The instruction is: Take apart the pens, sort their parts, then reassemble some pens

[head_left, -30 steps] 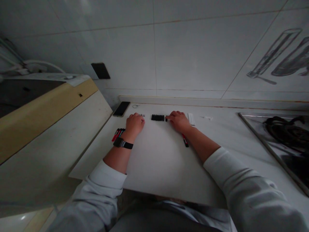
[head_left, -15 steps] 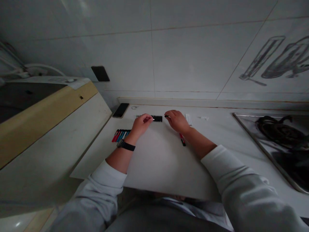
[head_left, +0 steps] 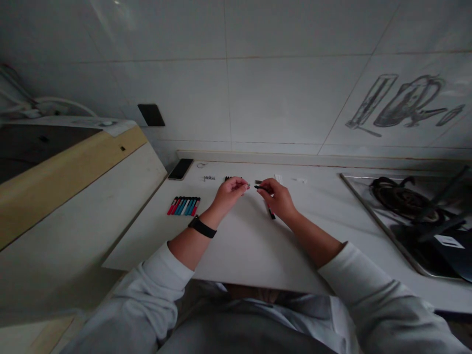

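Observation:
My left hand [head_left: 232, 192] is closed in a pinch on a small shiny piece [head_left: 248, 186], too tiny to name. Facing it across a narrow gap, my right hand [head_left: 279, 197] grips a small black part [head_left: 260, 188] between thumb and fingers. Behind the left fingers stands a row of black parts [head_left: 229, 178], partly hidden. Several small metallic pieces [head_left: 209, 178] lie to its left. Under the right hand is a red and black stick-like piece [head_left: 271, 212]. Left of my left wrist, slim red, blue and white sticks with black ends [head_left: 184, 206] lie side by side.
A phone [head_left: 180, 169] and a small ring [head_left: 201, 165] lie at the back left. White strips [head_left: 278, 178] and small clear pieces [head_left: 299, 180] are at the back. A gas hob [head_left: 383, 231] borders the right; a pale cabinet-like box [head_left: 121, 196] borders the left.
My hands have come closer together, the left moving right and now pinching a shiny piece. The black part in my right hand shows more clearly. The view has shifted slightly.

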Available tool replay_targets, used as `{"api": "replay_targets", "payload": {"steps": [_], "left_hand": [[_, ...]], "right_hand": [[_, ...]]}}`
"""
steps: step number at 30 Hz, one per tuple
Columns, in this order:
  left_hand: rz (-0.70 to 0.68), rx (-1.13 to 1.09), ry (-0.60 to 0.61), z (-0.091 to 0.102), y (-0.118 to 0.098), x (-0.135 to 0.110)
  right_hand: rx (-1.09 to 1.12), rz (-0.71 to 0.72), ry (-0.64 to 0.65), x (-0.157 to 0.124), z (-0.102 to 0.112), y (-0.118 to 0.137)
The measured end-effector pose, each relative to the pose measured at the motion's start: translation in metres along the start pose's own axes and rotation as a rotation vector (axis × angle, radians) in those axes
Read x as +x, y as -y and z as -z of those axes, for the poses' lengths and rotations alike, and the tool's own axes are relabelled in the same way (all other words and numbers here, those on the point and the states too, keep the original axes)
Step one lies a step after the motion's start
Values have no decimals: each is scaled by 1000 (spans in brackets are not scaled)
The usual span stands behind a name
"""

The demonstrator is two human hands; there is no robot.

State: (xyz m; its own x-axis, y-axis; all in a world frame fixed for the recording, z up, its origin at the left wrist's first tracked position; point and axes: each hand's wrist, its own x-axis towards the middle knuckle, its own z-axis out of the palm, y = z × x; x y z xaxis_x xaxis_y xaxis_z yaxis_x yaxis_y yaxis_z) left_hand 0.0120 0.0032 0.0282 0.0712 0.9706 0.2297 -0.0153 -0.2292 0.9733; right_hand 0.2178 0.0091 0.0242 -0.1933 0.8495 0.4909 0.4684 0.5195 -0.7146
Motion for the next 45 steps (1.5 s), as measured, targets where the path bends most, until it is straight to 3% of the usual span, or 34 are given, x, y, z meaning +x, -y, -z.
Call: {"api": "replay_targets", "payload": {"steps": [9, 19, 30, 38, 45], "left_hand": [[73, 36, 72, 5, 36, -1], [83, 48, 105, 3, 31, -7], [127, -7, 107, 3, 39, -7], [115, 10, 108, 5, 37, -6], [117, 2, 85, 5, 37, -6]], "right_hand": [[97, -35, 70, -12, -15, -27], [53, -15, 109, -17, -13, -26], [-29, 110, 107, -18, -7, -17], [-80, -18, 152, -17, -7, -19], [-40, -14, 122, -18, -9, -20]]}}
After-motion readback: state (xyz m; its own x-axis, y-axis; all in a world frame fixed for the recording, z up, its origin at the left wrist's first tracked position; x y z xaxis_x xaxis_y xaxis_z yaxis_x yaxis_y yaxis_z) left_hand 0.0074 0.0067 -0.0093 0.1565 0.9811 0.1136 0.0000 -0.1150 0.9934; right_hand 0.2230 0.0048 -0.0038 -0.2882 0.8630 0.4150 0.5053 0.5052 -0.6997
